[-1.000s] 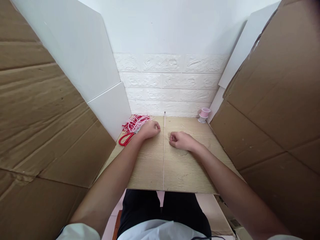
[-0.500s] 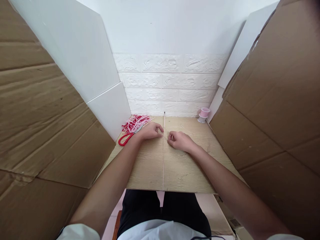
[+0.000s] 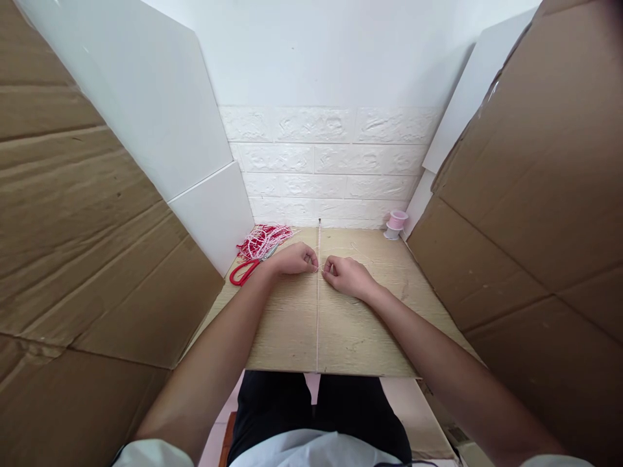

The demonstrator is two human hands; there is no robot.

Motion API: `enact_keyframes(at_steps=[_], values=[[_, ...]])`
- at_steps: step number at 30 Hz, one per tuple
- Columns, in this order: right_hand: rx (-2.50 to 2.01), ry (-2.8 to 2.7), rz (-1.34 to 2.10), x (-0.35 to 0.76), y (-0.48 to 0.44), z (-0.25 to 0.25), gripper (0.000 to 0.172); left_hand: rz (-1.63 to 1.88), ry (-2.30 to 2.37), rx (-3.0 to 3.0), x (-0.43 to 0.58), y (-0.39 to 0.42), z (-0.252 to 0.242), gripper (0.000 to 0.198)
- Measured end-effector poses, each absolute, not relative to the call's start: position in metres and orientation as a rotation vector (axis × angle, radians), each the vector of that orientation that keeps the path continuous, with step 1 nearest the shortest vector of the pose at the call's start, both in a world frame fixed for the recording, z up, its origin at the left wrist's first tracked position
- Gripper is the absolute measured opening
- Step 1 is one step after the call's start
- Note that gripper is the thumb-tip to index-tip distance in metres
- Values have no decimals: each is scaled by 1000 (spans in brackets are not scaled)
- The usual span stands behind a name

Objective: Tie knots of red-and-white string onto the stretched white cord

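- Scissors (image 3: 242,272), tangled cords (image 3: 265,241) at 10 o'clock; spools (image 3: 397,222) at 2.
- Straight cord (image 3: 318,324) runs 12 to 6 between left hand (image 3: 296,259) and right hand (image 3: 346,275) (narrow pinches, contents unclear).
- Bare tabletop (image 3: 363,340) towards 6.

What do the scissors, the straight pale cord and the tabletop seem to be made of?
Scissors: smooth red handles, probably plastic; greyish blades, likely metal.
Straight pale cord: thin, textile-looking, but too fine to tell which fibre.
Tabletop: pale, streaked with grain; wood or a wood-look surface, fairly matt.
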State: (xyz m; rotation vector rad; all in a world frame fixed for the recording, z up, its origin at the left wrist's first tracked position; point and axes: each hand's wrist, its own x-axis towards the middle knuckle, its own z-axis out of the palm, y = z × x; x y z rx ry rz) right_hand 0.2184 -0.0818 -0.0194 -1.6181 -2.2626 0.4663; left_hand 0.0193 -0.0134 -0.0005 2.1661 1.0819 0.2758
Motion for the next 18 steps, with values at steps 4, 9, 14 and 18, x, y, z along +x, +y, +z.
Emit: enact_keyframes(at_steps=[4,9,14,18], values=[[-1618,-2253,470,219,-82,-19,14,332,1099,2127,20,-14,0,20],[-1586,-2245,480,219,-83,-19,10,574,1206,1989,20,-13,0,19],[-1583,-2242,494,219,-84,-17,10,899,1274,1820,18,-4,-8,19],[-1585,-2243,496,219,-83,-18,11,1150,1348,1586,18,3,-12,17]])
